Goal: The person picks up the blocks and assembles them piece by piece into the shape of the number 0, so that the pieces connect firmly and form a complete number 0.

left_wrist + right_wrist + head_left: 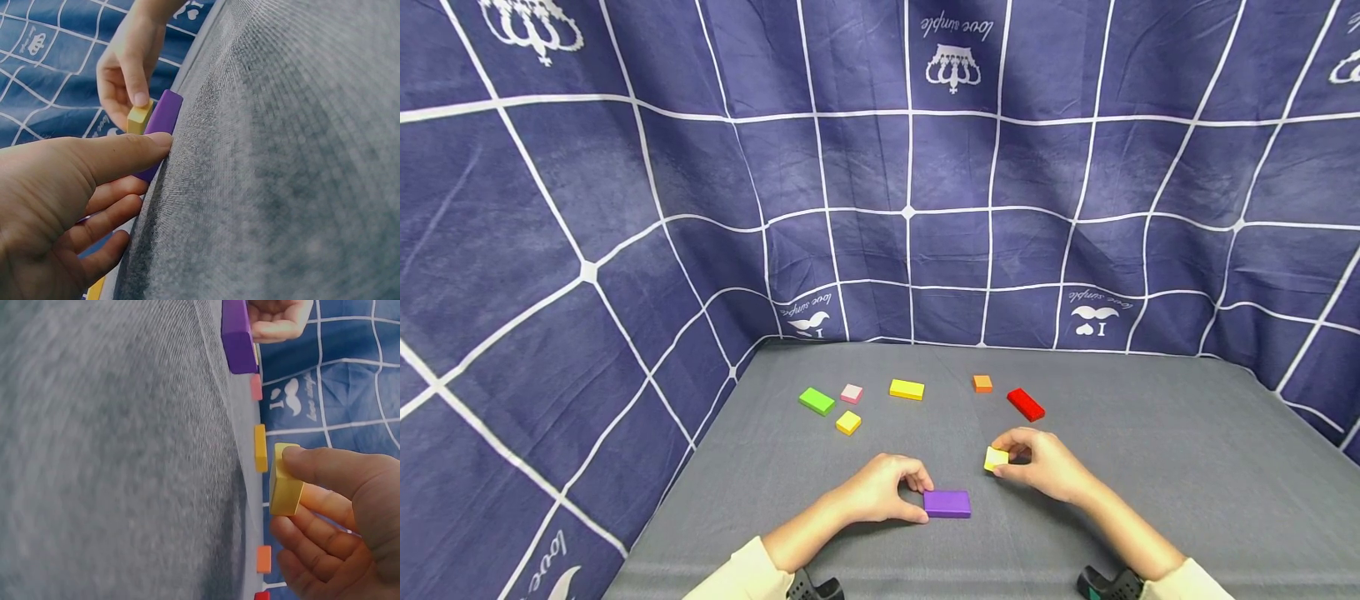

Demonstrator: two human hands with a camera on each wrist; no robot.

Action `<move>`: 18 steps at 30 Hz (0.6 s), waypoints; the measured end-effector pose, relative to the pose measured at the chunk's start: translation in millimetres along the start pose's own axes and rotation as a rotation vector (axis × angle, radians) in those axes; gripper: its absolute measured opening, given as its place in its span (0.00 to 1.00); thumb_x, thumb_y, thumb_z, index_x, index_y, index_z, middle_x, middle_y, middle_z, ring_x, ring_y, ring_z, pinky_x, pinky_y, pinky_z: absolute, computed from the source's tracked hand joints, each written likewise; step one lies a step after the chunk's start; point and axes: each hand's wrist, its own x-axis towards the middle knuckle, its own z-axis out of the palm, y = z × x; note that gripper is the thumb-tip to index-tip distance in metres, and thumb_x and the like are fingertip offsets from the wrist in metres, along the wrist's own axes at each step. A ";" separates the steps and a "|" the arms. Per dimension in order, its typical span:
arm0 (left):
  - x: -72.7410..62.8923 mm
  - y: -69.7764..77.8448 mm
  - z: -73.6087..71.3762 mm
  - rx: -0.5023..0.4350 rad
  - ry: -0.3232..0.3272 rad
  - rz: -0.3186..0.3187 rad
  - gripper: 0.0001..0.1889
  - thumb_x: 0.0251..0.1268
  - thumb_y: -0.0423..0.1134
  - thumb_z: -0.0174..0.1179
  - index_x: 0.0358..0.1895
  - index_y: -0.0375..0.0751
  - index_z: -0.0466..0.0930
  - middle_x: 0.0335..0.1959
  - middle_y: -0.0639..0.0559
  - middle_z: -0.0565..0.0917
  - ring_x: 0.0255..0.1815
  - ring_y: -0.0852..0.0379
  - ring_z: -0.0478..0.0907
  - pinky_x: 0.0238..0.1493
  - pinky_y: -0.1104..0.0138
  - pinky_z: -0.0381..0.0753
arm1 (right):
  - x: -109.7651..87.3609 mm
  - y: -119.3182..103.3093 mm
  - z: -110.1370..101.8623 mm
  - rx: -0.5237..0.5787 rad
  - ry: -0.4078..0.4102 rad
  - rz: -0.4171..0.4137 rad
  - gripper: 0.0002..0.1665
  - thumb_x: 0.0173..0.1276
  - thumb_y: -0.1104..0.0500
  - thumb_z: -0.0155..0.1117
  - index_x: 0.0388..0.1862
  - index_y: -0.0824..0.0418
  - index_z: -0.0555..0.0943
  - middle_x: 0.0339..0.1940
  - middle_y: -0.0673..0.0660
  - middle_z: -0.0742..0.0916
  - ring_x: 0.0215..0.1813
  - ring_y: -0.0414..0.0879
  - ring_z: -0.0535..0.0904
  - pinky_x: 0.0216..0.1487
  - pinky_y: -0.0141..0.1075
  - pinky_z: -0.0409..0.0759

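A blue, white-lined cloth (850,167) stands behind your grey table (760,467). Your left hand (882,490) is parted only by the width of the purple block (949,504): thumb at its near side, fingers at its far side, gripping its left end. Your right hand (1051,467) pinches the held yellow block (995,457) between thumb and fingers, clear of the table; its remaining fingers are loosely bent.

The purple block is at the near middle of the table, between your hands, its long axis running left to right and its free end toward your right hand. Beyond it, the yellow bar (907,390) also lies left to right. The green block (816,402), farther left, and the red block (1026,404), farther right, each slant from far left to near right. The held yellow block presents a roughly square face to you.

Of the small square pieces on the table, you have one yellow (848,423), one pink (852,393) and one orange (982,384). Count: eight blocks; three yellow, one each purple, green, red, pink, orange.
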 end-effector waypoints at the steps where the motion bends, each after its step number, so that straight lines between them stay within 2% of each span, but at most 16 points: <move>1: -0.1 -0.2 0.0 -0.001 0.001 0.001 0.15 0.43 0.35 0.78 0.36 0.46 0.83 0.30 0.65 0.80 0.33 0.72 0.75 0.41 0.76 0.75 | 0.1 -0.8 0.9 0.001 0.000 -0.006 0.13 0.54 0.63 0.75 0.38 0.62 0.83 0.34 0.47 0.84 0.35 0.40 0.79 0.41 0.36 0.80; 18: 0.4 -0.5 0.1 -0.004 -0.006 -0.004 0.15 0.43 0.35 0.78 0.36 0.47 0.83 0.30 0.65 0.80 0.33 0.72 0.75 0.41 0.77 0.75 | -0.6 -13.4 17.6 0.005 -0.067 -0.037 0.14 0.53 0.60 0.77 0.38 0.60 0.83 0.34 0.46 0.83 0.34 0.39 0.79 0.39 0.35 0.79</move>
